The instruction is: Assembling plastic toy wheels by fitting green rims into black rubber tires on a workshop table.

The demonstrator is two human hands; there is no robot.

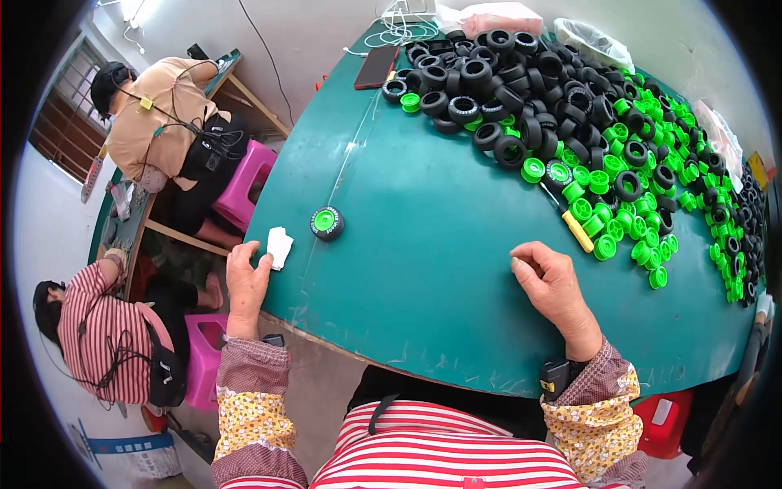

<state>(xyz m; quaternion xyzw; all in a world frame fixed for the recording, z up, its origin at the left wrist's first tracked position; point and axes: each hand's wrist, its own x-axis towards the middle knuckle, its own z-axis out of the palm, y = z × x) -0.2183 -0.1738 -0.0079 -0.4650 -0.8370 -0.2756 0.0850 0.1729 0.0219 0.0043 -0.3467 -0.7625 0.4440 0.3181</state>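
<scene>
My left hand (247,281) is at the table's left edge, with its thumb and fingers apart. Right beside its thumb lies a small stack of white paper pieces (278,248); I cannot tell if the thumb touches it. A little farther right, a black toy tire on a green wheel hub (327,222) rests on the green tabletop. My right hand (554,289) hovers over the table's near right part, fingers loosely bent, a gap between thumb and forefinger, nothing seen in it. Beyond it lies a screwdriver with a yellow handle (577,232), next to loose green wheel hubs (604,248).
A big heap of black toy tires (521,90) and green hubs covers the table's far right. A red-edged phone (376,67), white cables (401,33) and plastic bags (593,42) lie at the back. Two people work at the left near pink stools (247,186). A red stool (664,424) stands lower right.
</scene>
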